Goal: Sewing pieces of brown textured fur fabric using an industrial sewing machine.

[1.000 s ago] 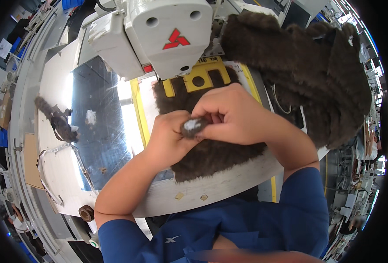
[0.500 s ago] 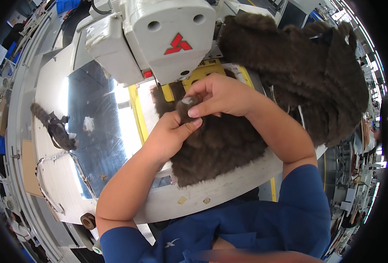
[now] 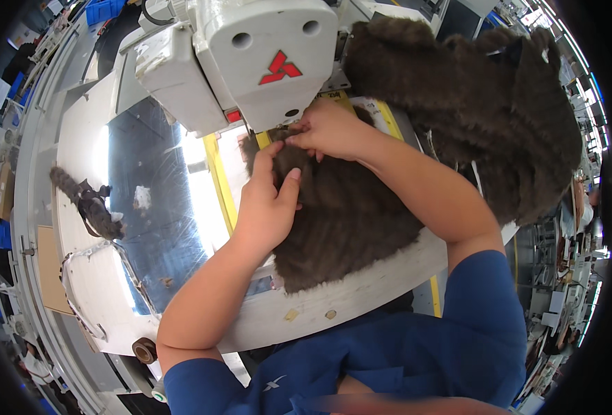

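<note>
A brown fur piece [image 3: 351, 228] lies on the white table under the head of a large white sewing machine [image 3: 268, 48]. At its upper end, close below the machine head, my right hand [image 3: 334, 131] is closed, with thumb and fingers pinching the fur. My left hand [image 3: 264, 204] rests along the fur's left edge. Its thumb and index finger are spread apart, and the index tip reaches near the right fingertips. Some of the left fingers are hidden in the fur. The needle area is mostly covered by the right hand and the machine.
A big heap of brown fur [image 3: 486, 111] fills the right side. On the left, a small scrap of fur with dark cloth [image 3: 95, 207] lies beside a shiny metal plate [image 3: 154, 207]. A yellow strip [image 3: 219, 180] borders the sewing area. A tape roll [image 3: 144, 351] sits at the lower left.
Both hands have moved up toward the machine head. The bunched fur tuft with a white spot is no longer raised between them. My left thumb and index have spread apart.
</note>
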Tool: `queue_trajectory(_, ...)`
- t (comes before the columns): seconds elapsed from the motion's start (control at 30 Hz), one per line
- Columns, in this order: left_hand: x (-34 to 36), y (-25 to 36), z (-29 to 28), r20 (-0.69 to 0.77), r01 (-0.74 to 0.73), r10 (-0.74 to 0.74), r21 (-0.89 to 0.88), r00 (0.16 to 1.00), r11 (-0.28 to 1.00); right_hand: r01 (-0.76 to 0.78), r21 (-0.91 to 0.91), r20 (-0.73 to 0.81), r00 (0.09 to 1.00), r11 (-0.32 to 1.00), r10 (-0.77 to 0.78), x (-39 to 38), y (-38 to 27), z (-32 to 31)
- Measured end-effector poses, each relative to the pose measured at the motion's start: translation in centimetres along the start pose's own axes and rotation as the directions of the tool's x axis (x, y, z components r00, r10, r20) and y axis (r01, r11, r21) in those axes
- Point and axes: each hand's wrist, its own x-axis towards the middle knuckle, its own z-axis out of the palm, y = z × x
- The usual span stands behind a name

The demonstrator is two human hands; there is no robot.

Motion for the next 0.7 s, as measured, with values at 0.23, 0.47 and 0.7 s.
queue_trajectory(0.23,0.9,-1.0,-1.5,0.169,-0.479,0.598,0.777,0.784,0.409,0.247,-0.324,-0.159,0.937,0.913,-0.31,2.0,1.1,1.0)
queue_trajectory(0.47,2.4,-0.4,-2.2,0.315,-0.457,0.483,0.865,0.817,0.209,0.206,-0.381,-0.181,0.94,0.901,-0.291,3.9,1.9,-0.4)
queue_trajectory(0.7,3.8,-0.8,-1.2,0.34,-0.408,0.609,0.913,0.716,-0.03,0.236,-0.278,-0.104,0.956,0.931,-0.273,4.8,2.1,-0.9)
